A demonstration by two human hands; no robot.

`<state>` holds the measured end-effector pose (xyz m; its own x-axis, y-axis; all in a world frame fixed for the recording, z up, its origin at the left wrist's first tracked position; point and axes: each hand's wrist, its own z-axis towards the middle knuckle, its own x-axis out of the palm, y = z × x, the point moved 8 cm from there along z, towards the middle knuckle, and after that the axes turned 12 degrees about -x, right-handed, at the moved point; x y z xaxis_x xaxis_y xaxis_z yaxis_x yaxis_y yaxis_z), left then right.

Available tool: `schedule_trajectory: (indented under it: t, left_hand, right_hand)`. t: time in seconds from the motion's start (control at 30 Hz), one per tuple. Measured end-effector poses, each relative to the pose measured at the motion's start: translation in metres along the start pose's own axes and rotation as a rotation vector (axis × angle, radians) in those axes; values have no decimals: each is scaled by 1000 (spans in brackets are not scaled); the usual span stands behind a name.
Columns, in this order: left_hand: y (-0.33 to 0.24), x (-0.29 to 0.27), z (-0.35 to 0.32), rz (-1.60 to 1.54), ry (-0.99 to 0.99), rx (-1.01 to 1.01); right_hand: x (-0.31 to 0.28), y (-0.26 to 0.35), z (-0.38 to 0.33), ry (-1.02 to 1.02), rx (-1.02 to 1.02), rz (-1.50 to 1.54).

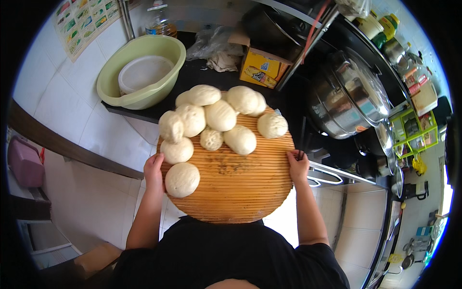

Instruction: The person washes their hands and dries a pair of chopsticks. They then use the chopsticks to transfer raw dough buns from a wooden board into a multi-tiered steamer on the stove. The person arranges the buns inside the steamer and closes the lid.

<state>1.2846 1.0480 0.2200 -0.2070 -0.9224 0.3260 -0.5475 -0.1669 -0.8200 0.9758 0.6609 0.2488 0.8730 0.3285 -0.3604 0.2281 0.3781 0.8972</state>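
A round board of thin wooden slats [236, 185] is held level in front of my body. My left hand [154, 169] grips its left edge, fingers closed, beside a pale steamed bun [182, 179]. On the opposite edge my right hand [299, 167] is closed on the board too. Thin dark sticks, apparently chopsticks [302, 135], rise from that same hand. Several more buns [221, 115] crowd the far half, some stacked or leaning on each other. One bun [272, 125] sits apart at the far right. Dark marks show on the slats near the middle.
Beyond the board, a black counter bears a light green basin [175, 58] with a white round container [145, 72], plastic bags [211, 43] and a yellow carton [263, 65]. A large metal steamer pot [349, 96] stands at the right, below a shelf of bottles.
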Motion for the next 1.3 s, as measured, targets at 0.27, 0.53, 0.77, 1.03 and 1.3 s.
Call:
schedule_trajectory:
  t: [0.27, 0.53, 0.77, 1.03, 1.3]
  left_hand:
    - [25, -46, -12, -114, -63, -47]
    - [55, -36, -4, -231, -187, -74]
    - [72, 0, 5, -301, -183, -104]
    - [88, 30, 25, -338, -131, -102]
    - [97, 23, 38, -176, 26, -112]
  right_hand:
    - [89, -30, 24, 259, -85, -232]
    - [109, -7, 92, 411, -329, -736]
    - [50, -43, 106, 380, -277, -914]
    - [-69, -68, 113, 349, 41, -589]
    - [9, -8, 138, 353, -292, -636]
